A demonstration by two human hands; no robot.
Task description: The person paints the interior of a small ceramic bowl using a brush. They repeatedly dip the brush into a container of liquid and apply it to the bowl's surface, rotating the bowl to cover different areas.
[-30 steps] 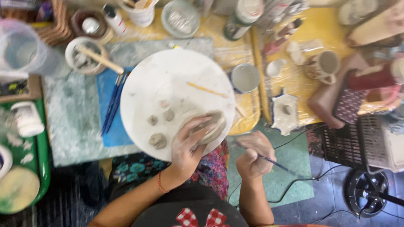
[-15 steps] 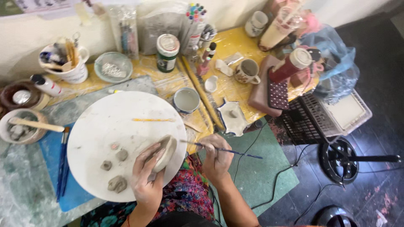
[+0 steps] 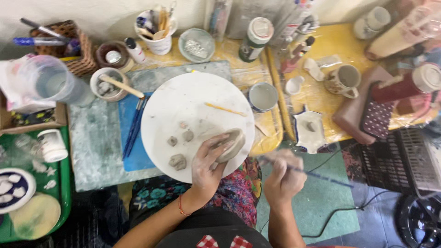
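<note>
Left hand (image 3: 207, 166) closes its grip on a grey clay piece (image 3: 233, 142) at the near right edge of the round white board (image 3: 183, 105); three small clay lumps (image 3: 177, 161) lie just beside it on the board, and a thin wooden stick (image 3: 225, 109) lies farther up. Right hand (image 3: 282, 177) holds a thin brush (image 3: 317, 176) off the board, over the green mat (image 3: 321, 206). A small bowl (image 3: 263, 96) sits on the bench, touching the board's right edge.

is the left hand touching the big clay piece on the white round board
Touching. The head view shows the left hand with fingers wrapped over the big clay piece on the white round board, no gap between them.
</note>
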